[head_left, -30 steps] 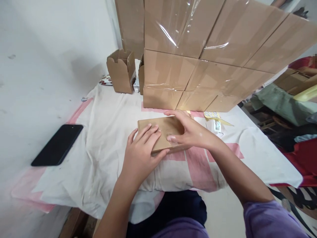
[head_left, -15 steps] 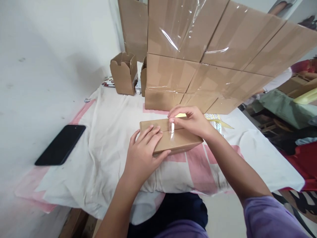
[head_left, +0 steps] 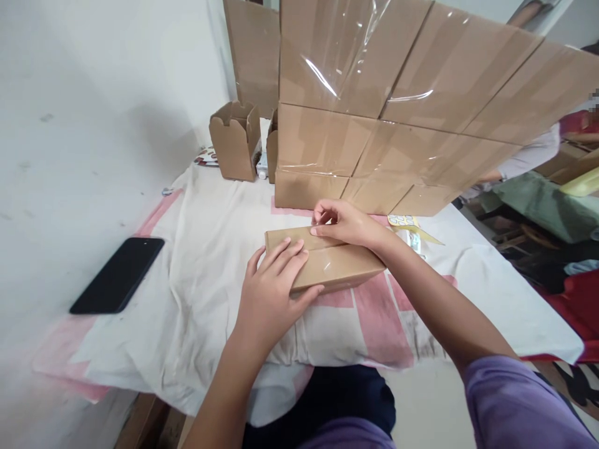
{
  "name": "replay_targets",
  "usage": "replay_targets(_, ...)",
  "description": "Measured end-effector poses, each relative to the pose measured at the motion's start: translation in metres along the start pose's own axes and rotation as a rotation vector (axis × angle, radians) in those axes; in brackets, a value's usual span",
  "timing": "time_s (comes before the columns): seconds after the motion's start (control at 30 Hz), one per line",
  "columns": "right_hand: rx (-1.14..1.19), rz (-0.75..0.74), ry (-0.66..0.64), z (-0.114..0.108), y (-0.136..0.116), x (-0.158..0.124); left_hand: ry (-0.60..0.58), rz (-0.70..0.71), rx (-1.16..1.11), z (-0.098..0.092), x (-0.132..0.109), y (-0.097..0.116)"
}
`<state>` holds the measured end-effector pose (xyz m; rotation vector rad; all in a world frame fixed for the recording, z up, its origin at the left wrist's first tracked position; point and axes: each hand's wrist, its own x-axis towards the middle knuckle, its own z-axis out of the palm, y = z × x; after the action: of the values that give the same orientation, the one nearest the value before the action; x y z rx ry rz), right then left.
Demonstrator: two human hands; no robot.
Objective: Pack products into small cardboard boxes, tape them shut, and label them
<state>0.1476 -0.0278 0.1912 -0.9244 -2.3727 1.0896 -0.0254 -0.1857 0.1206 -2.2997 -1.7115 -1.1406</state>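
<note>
A small closed cardboard box (head_left: 346, 265) lies on the cloth in front of me. My left hand (head_left: 274, 274) grips its left part, fingers spread over the top and thumb along the near side. My right hand (head_left: 344, 222) is over the far edge of the top, thumb against the cardboard and fingers curled in a pinch. What is between those fingertips is hidden. A strip of clear tape (head_left: 327, 267) shows as a faint glint on the box top, near the front.
A tall stack of taped cardboard boxes (head_left: 322, 140) stands just behind. An open carton (head_left: 236, 146) is at the back left. A black phone (head_left: 116, 274) lies left, by the wall. A yellow patterned packet (head_left: 405, 221) lies right. Another person's sleeve (head_left: 531, 154) shows beyond the stack.
My right hand has shifted slightly left, and its fingers are more curled. The tape that stood up bright at its fingertips now shows only as a small glint on the box. My left hand stays put.
</note>
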Motion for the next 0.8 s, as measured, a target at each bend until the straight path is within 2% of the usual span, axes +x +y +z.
replay_targets(0.23, -0.002, 0.062, 0.026, 0.002, 0.008, 0.007, -0.032, -0.022, 0.006, -0.005, 0.002, 0.002)
replay_targets(0.33, -0.003, 0.067, 0.004, 0.002, 0.007, 0.009, -0.098, -0.062, 0.059, -0.010, 0.010, 0.014)
replay_targets(0.43, -0.009, 0.082, -0.014, 0.001, 0.006, 0.011, -0.142, -0.040, 0.125, -0.005, 0.018, 0.029)
replay_targets(0.57, 0.018, 0.108, -0.051, -0.002, 0.006, 0.015, -0.115, 0.054, 0.187, 0.013, 0.015, 0.041)
replay_targets(0.8, -0.061, 0.137, -0.149, -0.008, 0.006, 0.019, -0.001, 0.146, 0.261, 0.025, 0.001, 0.040)
